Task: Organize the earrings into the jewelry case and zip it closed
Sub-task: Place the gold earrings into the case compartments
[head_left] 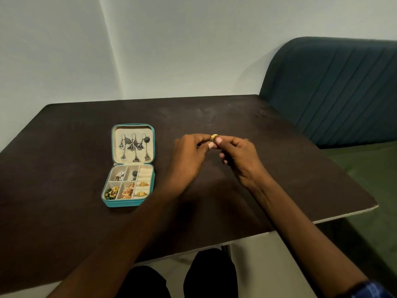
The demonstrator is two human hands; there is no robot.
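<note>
A small gold earring (214, 137), rounded and finely patterned, is pinched between the fingertips of both hands above the middle of the table. It is gripped by the curled thumb and forefinger of the left hand (189, 157) from one side and by those of the right hand (238, 157) from the other; the right hand's remaining fingers are folded under the palm. A thin ring is worn on one right finger.

Well to the left, the jewelry case (129, 166) is laid open and flat on the dark, matte table (279, 168). Its shell is teal and square with rounded corners, its lining cream and soft-looking. Long silver dangling earrings (135, 147) are hung in the lid. In the divided base, silver, gold and coppery pieces are held, with two gold ones in the ribbed roll at the right.

A ribbed dark-teal seat back (335, 87) is seen beyond the table's right edge.
</note>
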